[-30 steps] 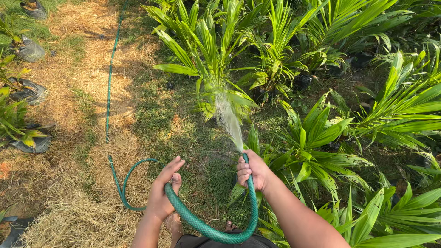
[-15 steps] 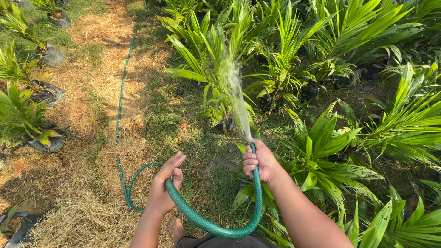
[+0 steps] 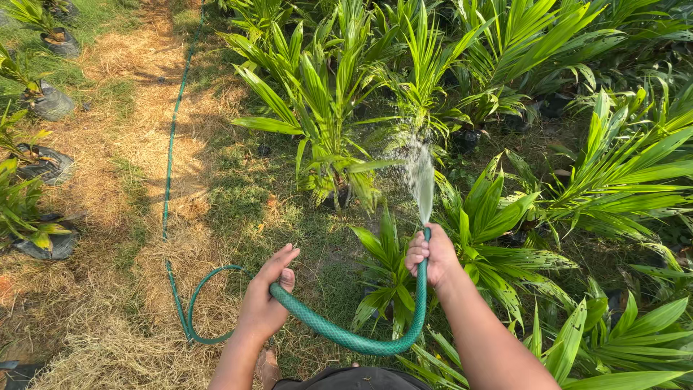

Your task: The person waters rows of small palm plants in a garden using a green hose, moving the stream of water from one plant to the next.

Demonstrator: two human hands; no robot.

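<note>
Swung right since a moment ago: spray [image 3: 421,177] now landing between two palm seedlings instead of on the tall one at centre, right hand [image 3: 431,254] shifted rightward with it. Right hand clamped around the nozzle end of the green hose [image 3: 346,336], fingers wrapped tight, outlet hidden under the thumb. Left hand [image 3: 265,303] loose and half open, hose resting across the palm, fingers extended rather than closed. Hose looping low between both hands, then curling back on the dry straw [image 3: 108,339] and running away up the path toward the top edge, far end cut off. Dense palm seedlings [image 3: 325,123] crowding the right side, fronds overlapping so that most pots stay hidden; one dark pot [image 3: 339,195] just visible under the centre plant. On the left, more seedlings in black grow bags [image 3: 47,101], soil inside hard to make out, one bag [image 3: 14,372] clipped by the bottom corner. Bare foot [image 3: 267,368] partly showing below the left forearm, dark clothing at the bottom edge.
</note>
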